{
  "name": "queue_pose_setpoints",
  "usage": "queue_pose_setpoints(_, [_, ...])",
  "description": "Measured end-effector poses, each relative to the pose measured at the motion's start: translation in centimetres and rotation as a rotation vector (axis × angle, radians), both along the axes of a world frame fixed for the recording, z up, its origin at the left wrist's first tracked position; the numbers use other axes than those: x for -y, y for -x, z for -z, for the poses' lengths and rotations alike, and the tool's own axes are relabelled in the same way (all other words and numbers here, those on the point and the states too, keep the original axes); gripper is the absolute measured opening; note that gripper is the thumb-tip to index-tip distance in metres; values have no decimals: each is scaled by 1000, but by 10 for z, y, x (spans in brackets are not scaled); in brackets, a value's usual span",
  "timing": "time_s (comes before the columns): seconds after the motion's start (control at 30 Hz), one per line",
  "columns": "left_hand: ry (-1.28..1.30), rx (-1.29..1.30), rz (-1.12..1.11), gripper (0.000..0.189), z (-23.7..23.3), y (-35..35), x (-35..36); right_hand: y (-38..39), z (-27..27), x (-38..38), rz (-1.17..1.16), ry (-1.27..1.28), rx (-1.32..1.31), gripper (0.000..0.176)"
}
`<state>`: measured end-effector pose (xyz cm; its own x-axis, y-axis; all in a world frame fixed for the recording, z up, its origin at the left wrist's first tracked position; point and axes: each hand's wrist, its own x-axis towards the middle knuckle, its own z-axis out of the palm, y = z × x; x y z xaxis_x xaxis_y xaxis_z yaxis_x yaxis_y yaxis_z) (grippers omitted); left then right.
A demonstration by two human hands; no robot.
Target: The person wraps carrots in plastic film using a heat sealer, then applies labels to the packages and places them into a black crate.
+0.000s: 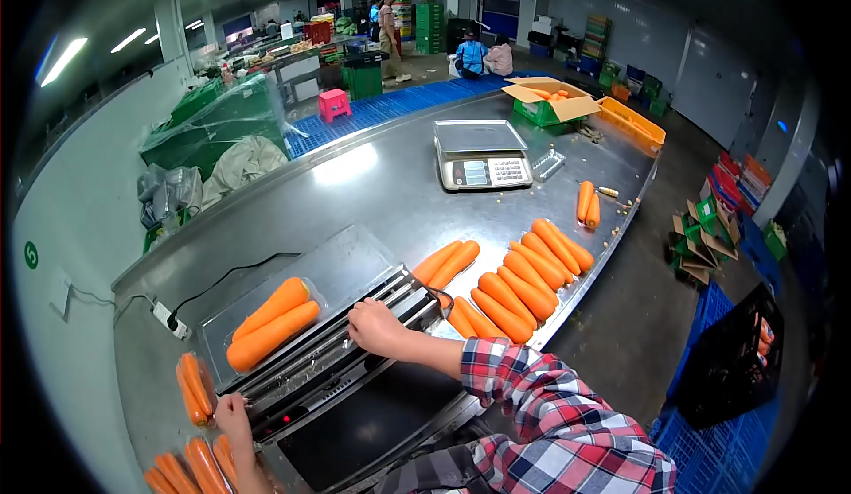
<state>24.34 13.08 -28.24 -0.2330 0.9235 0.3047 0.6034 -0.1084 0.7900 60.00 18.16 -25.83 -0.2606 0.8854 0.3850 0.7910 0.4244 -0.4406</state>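
Note:
In the head view a film wrapping machine [341, 388] sits at the table's near edge, with rollers, a dark plate and a small red light. Clear plastic film [306, 377] stretches wrinkled along its rollers. My left hand [235, 419] is closed at the film's left end, pinching its edge. Near the right end, my right hand [377, 328] is closed with curled fingers over the rollers, at the film; its fingertips are partly hidden. Two large carrots [275, 324] lie side by side in a clear tray just beyond the rollers.
Loose carrots [514, 290] lie in rows on the right. Wrapped carrot packs [195, 388] lie on the left. Farther back stand a scale [481, 155], a carrot box [550, 104] and an orange crate [631, 124]. A power cord [230, 272] crosses the table. Other people are in the background.

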Motion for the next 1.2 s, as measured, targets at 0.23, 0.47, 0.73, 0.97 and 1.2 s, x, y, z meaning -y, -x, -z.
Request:
queue_pose_setpoints(0.23, [256, 934, 156, 25, -63, 3, 46, -48, -62, 44, -339, 796, -646, 19])
queue_pose_setpoints(0.47, [170, 451, 56, 24, -162, 47, 30, -50, -129, 7, -650, 794, -1375, 17])
queue_pose_setpoints(0.73, [432, 1043, 175, 24, -136, 110, -150, 35, -106, -166, -340, 198, -1288, 16])
queue_pose_setpoints(0.97, [-22, 557, 140, 23, 3, 24, -145, 37, 26, -158, -399, -319, -304, 18])
queue_pose_setpoints(1.2, [367, 170, -79, 24, -32, 34, -154, 39, -23, -118, -97, 542, -401, 27])
